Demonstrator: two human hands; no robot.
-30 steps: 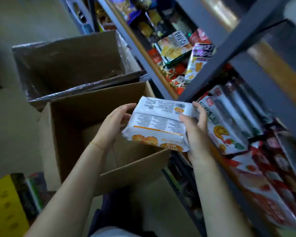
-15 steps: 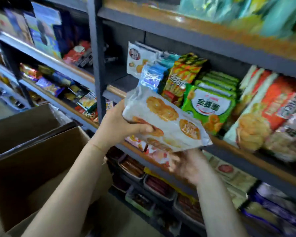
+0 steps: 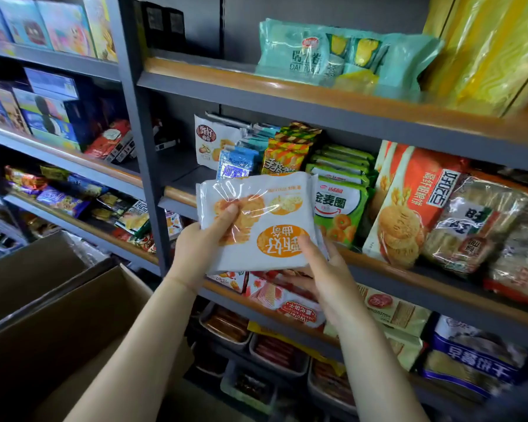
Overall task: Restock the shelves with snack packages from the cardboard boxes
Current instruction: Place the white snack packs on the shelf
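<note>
Holding a white cookie pack up in front of the middle shelf, I see both hands on it, with its printing upside down. My left hand grips the pack's lower left side, thumb pressed flat on the front over a printed cookie, the other fingers hidden behind. My right hand takes the lower right corner, thumb on the orange round label, the remaining fingers curled underneath the pack's bottom edge. The pack hangs in the air just before the shelf's front edge, near its left end, and I cannot tell whether it touches the packs behind.

Behind it on that shelf stand a matching white pack at the back left, a blue pack, an orange-and-green pack, and a row of green packs just right of the one I hold. Farther right leans an orange biscuit pack. The shelf above carries a mint-green bag. At the lower left, an open cardboard box sits below my left forearm.
</note>
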